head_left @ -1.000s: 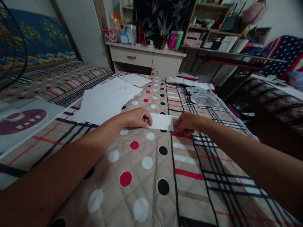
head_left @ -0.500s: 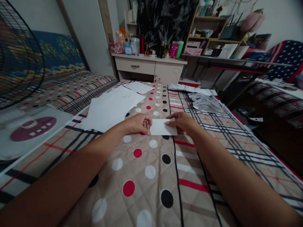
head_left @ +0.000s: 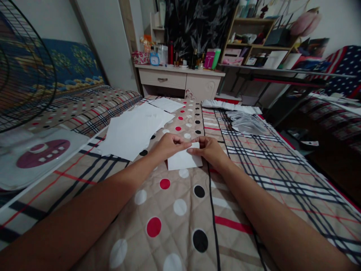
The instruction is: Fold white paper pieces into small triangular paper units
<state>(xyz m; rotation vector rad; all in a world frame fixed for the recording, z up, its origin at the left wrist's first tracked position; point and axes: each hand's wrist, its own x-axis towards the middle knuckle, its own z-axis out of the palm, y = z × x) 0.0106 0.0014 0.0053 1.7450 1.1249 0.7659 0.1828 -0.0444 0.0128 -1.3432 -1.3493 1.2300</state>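
Between my hands is a small white piece of paper [head_left: 184,161], raised a little and tilted above the quilted bedspread [head_left: 180,195]. My left hand [head_left: 170,146] grips its upper left part, thumb pressed along the top edge. On the upper right, my right hand [head_left: 209,150] pinches the paper with the thumb on its face and the fingers behind. The two hands nearly meet at the top edge. Left of them lies a spread of larger white paper sheets [head_left: 129,131]. I cannot make out whether the small piece is folded in layers.
A fanned pile of thin white pieces [head_left: 245,122] lies at the right, with a long white bundle [head_left: 231,107] behind it. At the left are a white bag with a purple print [head_left: 42,152] and a fan [head_left: 25,67]. A dresser [head_left: 180,81] stands beyond the bed.
My hands have come together at the paper's top edge, and its near edge now tilts lower. Earlier they held its left and right ends, farther apart. The view has shifted slightly.
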